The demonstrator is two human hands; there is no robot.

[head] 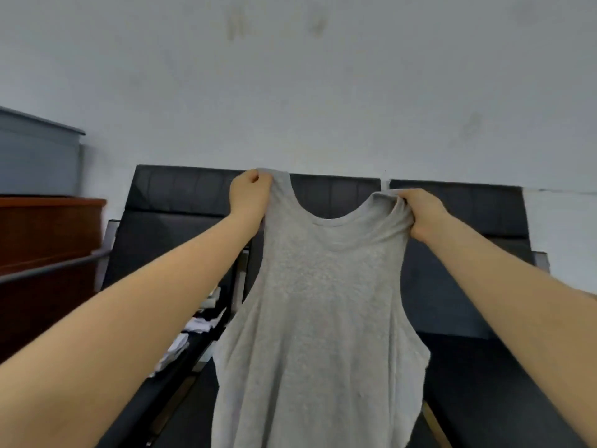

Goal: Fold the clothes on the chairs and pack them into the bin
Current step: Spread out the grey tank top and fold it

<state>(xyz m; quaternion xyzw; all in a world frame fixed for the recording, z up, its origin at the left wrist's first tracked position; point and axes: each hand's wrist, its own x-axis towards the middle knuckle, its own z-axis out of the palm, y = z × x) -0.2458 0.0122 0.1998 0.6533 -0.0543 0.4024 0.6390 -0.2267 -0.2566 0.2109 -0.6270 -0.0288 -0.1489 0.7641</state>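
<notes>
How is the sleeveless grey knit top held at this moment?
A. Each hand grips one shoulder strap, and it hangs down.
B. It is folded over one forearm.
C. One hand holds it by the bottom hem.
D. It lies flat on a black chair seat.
A: the left hand and the right hand each grip a strap of the sleeveless grey knit top, which hangs in front of the black chairs.

Just one head-worn wide-angle view is given, aimed forward and slightly down, close behind both outstretched arms, with black chairs faced mid-frame.
</notes>
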